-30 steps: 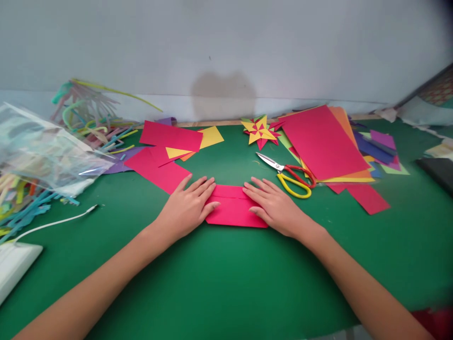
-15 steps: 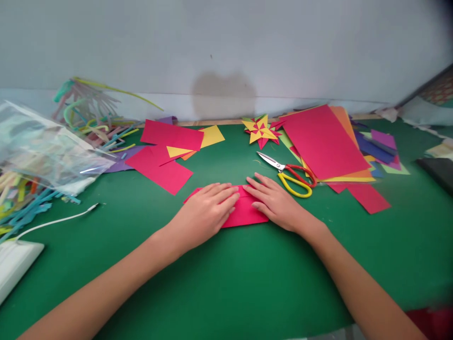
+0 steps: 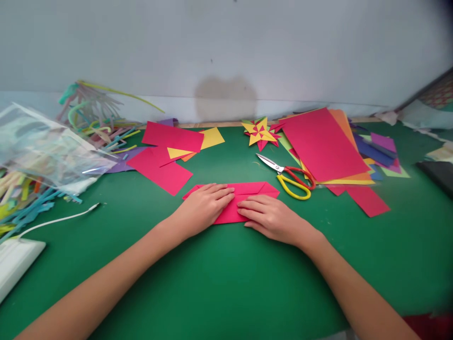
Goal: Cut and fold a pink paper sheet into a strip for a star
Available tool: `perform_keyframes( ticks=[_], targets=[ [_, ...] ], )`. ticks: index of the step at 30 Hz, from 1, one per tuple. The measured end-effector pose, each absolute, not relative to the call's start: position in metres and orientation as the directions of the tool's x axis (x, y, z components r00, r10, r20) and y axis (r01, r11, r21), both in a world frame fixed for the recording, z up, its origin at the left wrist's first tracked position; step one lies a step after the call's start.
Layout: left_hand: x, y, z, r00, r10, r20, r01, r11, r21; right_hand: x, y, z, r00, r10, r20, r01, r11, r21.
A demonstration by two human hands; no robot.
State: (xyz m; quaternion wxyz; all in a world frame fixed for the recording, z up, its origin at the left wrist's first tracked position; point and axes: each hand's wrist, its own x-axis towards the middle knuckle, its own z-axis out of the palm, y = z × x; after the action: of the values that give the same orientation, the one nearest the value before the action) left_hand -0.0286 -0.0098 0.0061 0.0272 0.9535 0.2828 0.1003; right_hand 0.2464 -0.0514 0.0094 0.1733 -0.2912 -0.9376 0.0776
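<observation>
A folded red paper [image 3: 226, 216] lies flat on the green table [image 3: 219, 283], its upper part turned down in a band with slanted corners. My left hand [image 3: 203, 208] rests over its left half, fingers stretched out flat. On the lower right part lies my right hand [image 3: 272, 217], fingers extended with the tips on the paper near its middle. Beyond the right hand are scissors [image 3: 288, 177] with one red and one yellow handle, blades partly apart. Further back sits a yellow and red folded paper star [image 3: 261, 133].
Red sheets [image 3: 173, 135] and yellow pieces lie at the back left. A stack of coloured paper [image 3: 323, 146] is at the back right. On the left are pipe cleaners [image 3: 95, 118], a clear plastic bag [image 3: 53, 146] and a white device [image 3: 17, 264] with a cable.
My right hand has slid toward me, from the paper's upper edge to its lower part, uncovering the folded upper right corner. My left hand stays nearly in place.
</observation>
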Motion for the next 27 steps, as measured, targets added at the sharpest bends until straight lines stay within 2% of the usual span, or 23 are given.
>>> perform_keyframes(
  ticks=[11, 14, 18, 22, 27],
  targets=[
    [-0.023, -0.007, 0.012, 0.765, 0.616, 0.189, 0.559, -0.780, 0.280, 0.246, -0.052, 0.009, -0.784, 0.502, 0.365, 0.490, 0.861, -0.133],
    [-0.025, -0.007, 0.009, 0.797, 0.576, 0.182, 0.537, -0.814, 0.223, 0.246, -0.052, 0.009, -0.779, 0.494, 0.386, 0.493, 0.863, -0.111],
    [-0.028, -0.007, 0.008, 0.837, 0.520, 0.169, 0.501, -0.853, 0.142, 0.245, -0.052, 0.008, -0.769, 0.526, 0.363, 0.514, 0.846, -0.139],
    [-0.030, -0.005, 0.013, 0.844, 0.513, 0.158, 0.491, -0.856, 0.162, 0.244, -0.053, 0.007, -0.779, 0.518, 0.354, 0.505, 0.852, -0.137],
    [-0.039, 0.000, 0.009, 0.881, 0.439, 0.177, 0.408, -0.894, 0.187, 0.246, -0.054, 0.011, -0.831, 0.463, 0.309, 0.460, 0.884, -0.086]
  ],
)
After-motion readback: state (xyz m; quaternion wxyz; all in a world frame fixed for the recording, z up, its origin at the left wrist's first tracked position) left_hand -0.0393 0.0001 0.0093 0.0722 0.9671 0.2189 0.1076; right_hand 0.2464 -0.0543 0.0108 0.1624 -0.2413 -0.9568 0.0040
